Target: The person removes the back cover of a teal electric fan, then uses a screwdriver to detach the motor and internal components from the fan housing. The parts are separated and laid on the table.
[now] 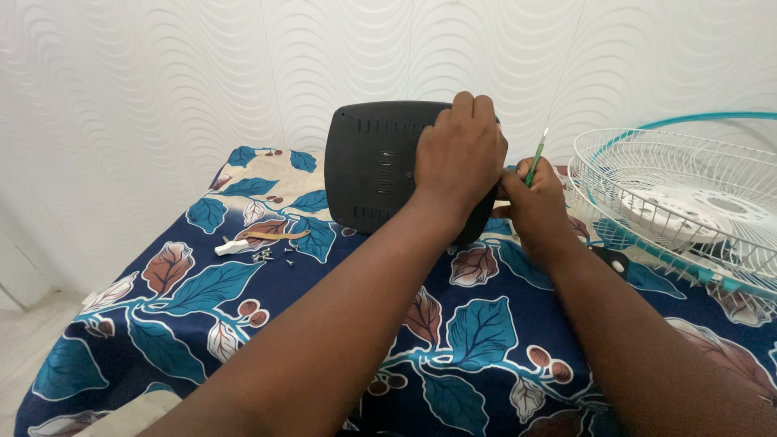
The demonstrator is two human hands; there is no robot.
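Observation:
A dark grey plastic housing [368,166] with rows of vent slots stands on edge at the far middle of the table. My left hand [460,154] grips its top right edge and holds it upright. My right hand [534,206] is just right of the housing, closed around a thin green-handled screwdriver [535,163] that points up and away. The tool's lower end is hidden behind my fingers and the housing.
A blue leaf-patterned cloth [243,324] covers the table. Several small screws [271,256] and a white plastic part [232,245] with a tan strip lie at left. White wire fan grilles [688,202] with a teal rim sit at right. A textured white wall stands behind.

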